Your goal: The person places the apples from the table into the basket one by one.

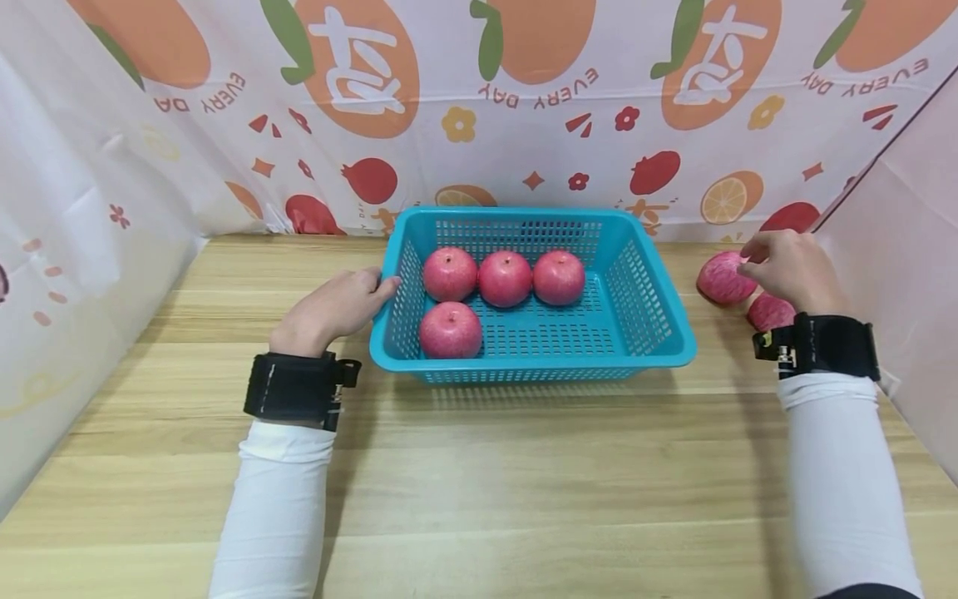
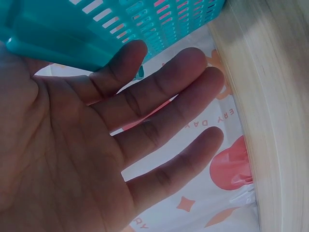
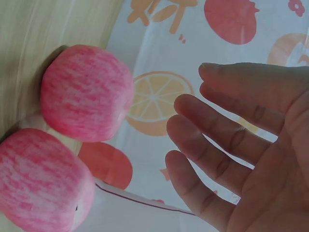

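A blue plastic basket (image 1: 516,363) stands on the table with several red apples (image 1: 505,279) in it, three in a back row and one at front left. My left hand (image 1: 337,308) holds the basket's left rim, thumb over the edge and index finger against the outer wall; the other fingers (image 2: 169,116) stretch out loosely beneath. At the right, my right hand (image 1: 797,266) hovers beside two streaky pink apples, a farther one (image 1: 726,278) and a nearer one (image 1: 771,312). Its fingers (image 3: 212,121) are loosely bent, with nothing between them and the thumb.
A white fruit-printed sheet (image 1: 539,150) hangs behind the wooden table (image 1: 554,482). More white sheeting closes off the left side (image 1: 82,249) and the right side (image 1: 913,208), close past the two loose apples.
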Action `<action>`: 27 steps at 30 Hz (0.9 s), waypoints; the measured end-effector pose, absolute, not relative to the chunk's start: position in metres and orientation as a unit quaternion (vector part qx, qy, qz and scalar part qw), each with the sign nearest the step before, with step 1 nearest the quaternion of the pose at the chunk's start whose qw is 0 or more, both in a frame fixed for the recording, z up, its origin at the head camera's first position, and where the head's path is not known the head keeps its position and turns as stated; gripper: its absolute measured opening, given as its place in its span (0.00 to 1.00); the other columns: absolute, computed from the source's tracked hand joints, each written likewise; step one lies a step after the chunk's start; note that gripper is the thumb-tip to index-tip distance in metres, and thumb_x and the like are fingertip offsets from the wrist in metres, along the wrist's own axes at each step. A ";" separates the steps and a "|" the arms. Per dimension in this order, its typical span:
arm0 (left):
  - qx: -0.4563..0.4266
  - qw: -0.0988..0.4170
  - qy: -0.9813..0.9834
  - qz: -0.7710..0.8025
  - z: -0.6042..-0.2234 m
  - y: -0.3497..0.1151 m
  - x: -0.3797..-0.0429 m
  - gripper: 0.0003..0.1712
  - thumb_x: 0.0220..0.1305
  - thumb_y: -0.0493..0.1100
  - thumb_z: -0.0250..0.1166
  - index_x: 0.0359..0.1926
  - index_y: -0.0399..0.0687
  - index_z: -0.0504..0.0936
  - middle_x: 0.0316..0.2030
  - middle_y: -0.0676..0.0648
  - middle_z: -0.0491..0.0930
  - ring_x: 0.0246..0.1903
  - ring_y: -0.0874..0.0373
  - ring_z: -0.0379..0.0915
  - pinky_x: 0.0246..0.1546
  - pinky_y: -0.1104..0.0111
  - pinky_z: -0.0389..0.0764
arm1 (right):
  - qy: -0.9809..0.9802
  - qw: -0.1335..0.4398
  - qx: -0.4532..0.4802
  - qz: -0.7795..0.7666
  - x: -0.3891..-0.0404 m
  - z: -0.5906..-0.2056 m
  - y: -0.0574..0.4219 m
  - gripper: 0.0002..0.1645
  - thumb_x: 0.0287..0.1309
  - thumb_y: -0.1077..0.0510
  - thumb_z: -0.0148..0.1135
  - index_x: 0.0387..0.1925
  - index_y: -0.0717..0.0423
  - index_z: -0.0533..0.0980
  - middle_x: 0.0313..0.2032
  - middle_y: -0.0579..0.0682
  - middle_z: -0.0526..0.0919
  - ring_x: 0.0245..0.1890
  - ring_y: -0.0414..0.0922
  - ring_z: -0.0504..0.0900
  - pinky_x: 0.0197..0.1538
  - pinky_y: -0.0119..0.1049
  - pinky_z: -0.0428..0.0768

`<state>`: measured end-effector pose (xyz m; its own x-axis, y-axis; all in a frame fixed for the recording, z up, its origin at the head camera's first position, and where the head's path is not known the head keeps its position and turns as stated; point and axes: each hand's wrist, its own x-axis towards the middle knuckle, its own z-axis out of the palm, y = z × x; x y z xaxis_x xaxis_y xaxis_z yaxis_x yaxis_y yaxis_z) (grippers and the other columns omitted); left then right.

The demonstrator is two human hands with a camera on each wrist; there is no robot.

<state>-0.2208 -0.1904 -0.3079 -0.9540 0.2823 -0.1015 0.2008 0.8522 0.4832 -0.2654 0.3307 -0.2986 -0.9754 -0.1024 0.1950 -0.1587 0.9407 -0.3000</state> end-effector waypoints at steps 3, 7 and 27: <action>0.129 0.085 0.959 0.238 -0.306 -0.190 -0.220 0.27 0.69 0.53 0.42 0.53 0.33 0.66 0.35 0.40 0.75 0.34 0.49 0.69 0.35 0.55 0.75 | -0.982 0.085 0.061 0.159 -0.265 -0.300 0.334 0.15 0.52 0.62 0.58 0.40 0.69 0.74 0.37 0.70 0.76 0.37 0.61 0.70 0.38 0.58 0.71; 0.135 0.085 0.959 0.235 -0.305 -0.190 -0.220 0.27 0.69 0.53 0.41 0.51 0.32 0.68 0.34 0.39 0.75 0.35 0.48 0.69 0.37 0.54 0.74 | -0.984 0.083 0.044 0.154 -0.264 -0.302 0.339 0.17 0.53 0.61 0.58 0.41 0.70 0.74 0.39 0.71 0.75 0.39 0.63 0.67 0.40 0.60 0.69; 0.122 0.077 0.961 0.236 -0.308 -0.190 -0.221 0.26 0.68 0.54 0.42 0.50 0.35 0.69 0.31 0.41 0.74 0.33 0.50 0.69 0.34 0.56 0.74 | -0.987 0.066 0.010 0.147 -0.262 -0.316 0.361 0.20 0.53 0.61 0.57 0.43 0.74 0.71 0.44 0.72 0.66 0.46 0.66 0.58 0.45 0.65 0.63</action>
